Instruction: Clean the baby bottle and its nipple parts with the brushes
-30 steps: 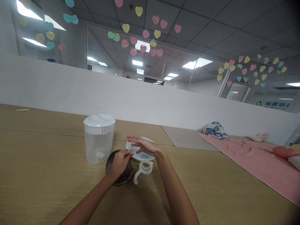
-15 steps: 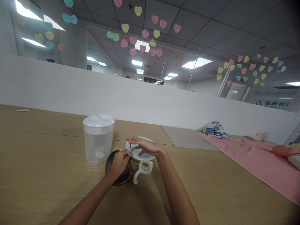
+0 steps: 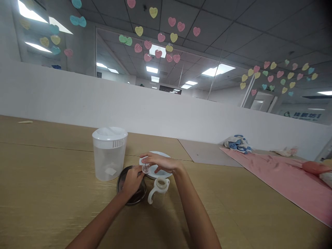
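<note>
A clear plastic pitcher (image 3: 109, 162) with a white lid stands on the table (image 3: 52, 207) just beside a dark metal dish (image 3: 138, 197), while a white plate (image 3: 158, 154) and a handled plastic bottle (image 3: 158, 191) sit close by, and a pink mat (image 3: 272, 183) lies well off to the right. A small clear round piece (image 3: 145, 168) is held above the gap between dish and plate, pinched in the clenched fingers of the left hand (image 3: 132, 180). The right hand (image 3: 162, 163) arches over it from the far side, palm down, and whether it grips the piece cannot be told.
</note>
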Tool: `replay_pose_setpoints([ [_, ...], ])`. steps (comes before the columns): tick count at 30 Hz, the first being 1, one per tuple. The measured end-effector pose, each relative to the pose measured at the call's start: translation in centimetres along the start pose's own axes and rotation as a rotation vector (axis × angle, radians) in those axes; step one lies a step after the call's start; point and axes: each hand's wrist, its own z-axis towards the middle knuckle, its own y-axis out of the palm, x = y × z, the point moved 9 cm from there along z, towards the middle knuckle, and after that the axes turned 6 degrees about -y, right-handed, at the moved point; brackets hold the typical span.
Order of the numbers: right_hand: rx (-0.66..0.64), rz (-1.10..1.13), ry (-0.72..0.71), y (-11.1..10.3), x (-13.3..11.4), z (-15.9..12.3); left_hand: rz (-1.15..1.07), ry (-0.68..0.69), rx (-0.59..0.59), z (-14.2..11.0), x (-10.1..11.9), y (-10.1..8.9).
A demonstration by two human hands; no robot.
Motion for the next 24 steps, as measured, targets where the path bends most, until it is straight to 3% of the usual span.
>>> replay_pose_setpoints([
  [9, -0.016, -0.12, 0.018, 0.3, -0.7, -0.5, 0.014, 0.009, -0.036, 0.0, 0.7, 0.2],
  [18, -0.012, -0.13, 0.014, 0.2, -0.4, -0.4, 0.071, -0.065, 0.023, 0.2, -1.1, 0.1],
  [24, -0.024, -0.111, -0.002, 0.3, -0.2, -0.4, 0.042, -0.051, 0.029, 0.0, -0.8, 0.1],
])
